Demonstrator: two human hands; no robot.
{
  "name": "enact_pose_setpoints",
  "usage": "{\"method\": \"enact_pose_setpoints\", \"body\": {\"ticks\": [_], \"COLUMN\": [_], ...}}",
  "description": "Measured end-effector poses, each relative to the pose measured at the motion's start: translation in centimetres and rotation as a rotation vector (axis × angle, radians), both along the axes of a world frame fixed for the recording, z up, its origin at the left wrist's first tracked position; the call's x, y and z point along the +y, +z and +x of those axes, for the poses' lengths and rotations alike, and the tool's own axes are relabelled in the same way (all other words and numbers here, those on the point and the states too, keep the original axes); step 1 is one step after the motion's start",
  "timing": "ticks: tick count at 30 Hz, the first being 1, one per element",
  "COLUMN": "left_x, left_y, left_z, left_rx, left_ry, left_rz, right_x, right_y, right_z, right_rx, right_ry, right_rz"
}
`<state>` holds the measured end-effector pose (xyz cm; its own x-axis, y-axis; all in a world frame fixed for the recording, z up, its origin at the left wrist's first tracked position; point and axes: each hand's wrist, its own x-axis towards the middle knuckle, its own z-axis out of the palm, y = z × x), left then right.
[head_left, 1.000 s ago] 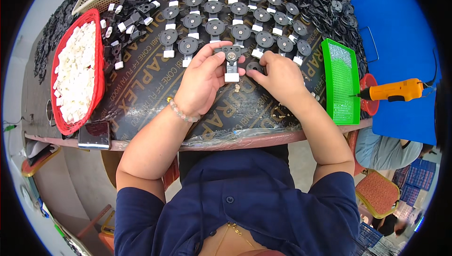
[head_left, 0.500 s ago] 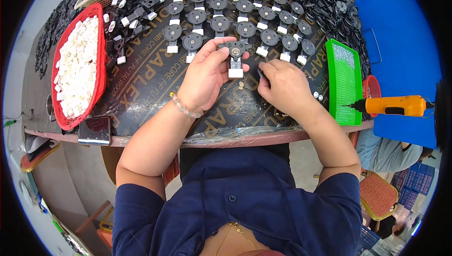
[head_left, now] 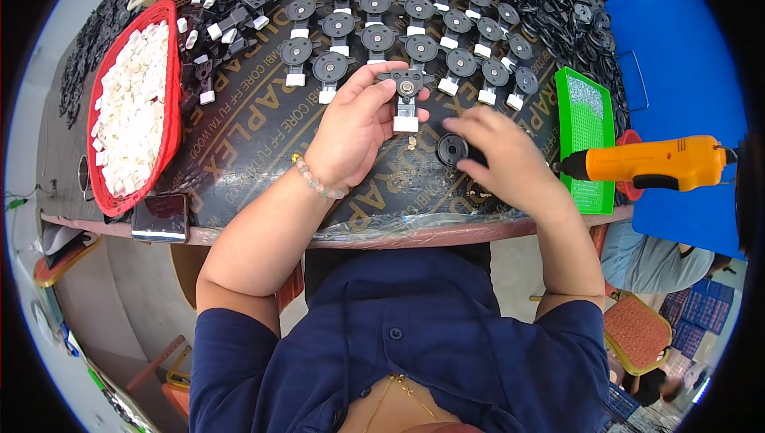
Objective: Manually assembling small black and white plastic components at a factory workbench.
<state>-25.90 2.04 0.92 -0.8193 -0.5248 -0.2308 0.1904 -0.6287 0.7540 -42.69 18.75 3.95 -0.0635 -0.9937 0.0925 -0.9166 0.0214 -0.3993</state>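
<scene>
My left hand [head_left: 351, 126] is closed on a black plastic bracket [head_left: 407, 98] with a round metal centre and a white block at its near end. To its right, a round black disc [head_left: 452, 149] shows between the thumb and fingers of my right hand [head_left: 502, 150]. Those fingers are spread and partly blurred, and the disc seems to lie on the table. Beyond both hands stand rows of similar assemblies [head_left: 378, 37], each a black disc on a bracket with a white end.
A red basket of white blocks [head_left: 131, 106] stands at left, beside loose black brackets [head_left: 231, 23] and a phone [head_left: 161, 218]. At right are a green tray [head_left: 586, 126] with small metal parts, an orange electric screwdriver [head_left: 657, 164] and heaped black discs [head_left: 550, 15].
My right hand has moved slightly right and its fingers have parted, with the black disc now showing beside them. The orange screwdriver has shifted left over the tray. My left hand keeps the bracket.
</scene>
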Motion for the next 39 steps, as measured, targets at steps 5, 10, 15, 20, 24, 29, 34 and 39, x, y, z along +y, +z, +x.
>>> {"method": "enact_pose_setpoints", "body": {"ticks": [5, 10, 15, 20, 24, 29, 34, 39], "left_x": [0.0, -0.1, 0.1, 0.3, 0.5, 0.8, 0.9, 0.8], "left_y": [0.1, 0.0, 0.0, -0.1, -0.4, -0.8, -0.8, -0.4], "left_z": [0.0, 0.1, 0.0, -0.1, 0.0, -0.1, 0.0, 0.1], "left_rx": [0.0, 0.016, 0.022, 0.004, 0.035, 0.029, 0.041, 0.072], "left_ry": [0.0, -0.005, -0.008, -0.011, -0.08, -0.094, -0.054, -0.059], "left_rz": [-0.008, -0.003, -0.001, -0.014, 0.026, 0.058, 0.053, 0.033], "right_x": [-0.1, 0.4, 0.7, -0.4, -3.0, -5.1, -5.7, -6.3], "right_y": [0.5, 0.9, 0.1, 1.3, 2.9, 2.1, 2.2, 3.3], "right_z": [0.6, -0.1, -0.9, -1.1, 0.2, 0.7, 0.9, 0.8], "right_rx": [-0.015, 0.018, 0.017, -0.145, -0.273, -0.136, -0.087, -0.099], "right_ry": [0.038, -0.113, 0.15, -0.159, -0.135, -0.035, 0.021, 0.052], "right_rz": [0.154, 0.186, 0.132, -0.128, -0.359, -0.344, -0.27, -0.23]}}
